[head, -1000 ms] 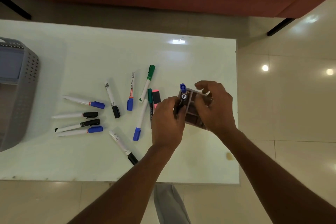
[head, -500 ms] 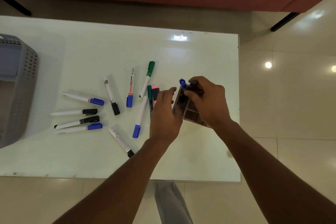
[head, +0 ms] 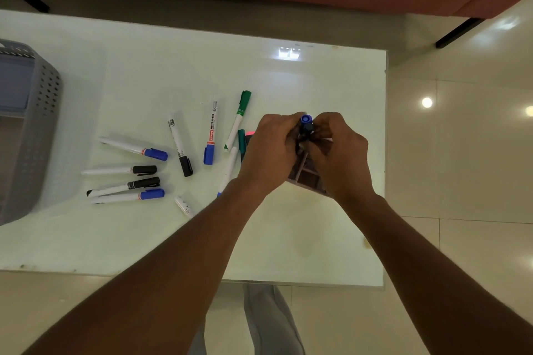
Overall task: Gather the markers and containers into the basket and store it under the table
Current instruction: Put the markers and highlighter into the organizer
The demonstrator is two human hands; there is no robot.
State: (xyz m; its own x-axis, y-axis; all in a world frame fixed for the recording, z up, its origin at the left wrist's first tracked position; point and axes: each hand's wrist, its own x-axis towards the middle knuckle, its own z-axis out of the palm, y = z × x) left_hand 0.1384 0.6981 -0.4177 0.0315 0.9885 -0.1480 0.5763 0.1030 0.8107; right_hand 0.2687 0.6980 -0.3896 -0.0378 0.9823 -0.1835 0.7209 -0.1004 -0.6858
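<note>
Two forearms enter from the near edge and converge over the right part of the white table [head: 302, 245], where the left hand [head: 271, 153] and right hand [head: 340, 153] meet around a compartmented container [head: 310, 176]. Both sets of fingers are curled together at the container's far end, pinching a blue-capped marker [head: 306, 119] that stands roughly upright, cap toward the camera; a dark marker sits just beneath it, and which hand bears the load cannot be told. The container's long axis runs near-to-far, tilted slightly rightward, its open cells visible between the wrists. Immediately left of the left hand lie loose markers, the closest partly hidden by it, among them a green-capped marker [head: 238, 119] and a red-banded whiteboard marker [head: 211, 132], long axes mostly near-to-far. Farther left a fan of four markers [head: 127, 176] lies crosswise, caps pointing right. The grey perforated basket [head: 34, 135] rests at the table's left edge, well apart from both hands, the left hand being nearer. Judged from this layout, carrying the container to it means crossing the scattered markers; the table's right edge lies close beside the right wrist, whereas open surface remains toward the far side
</note>
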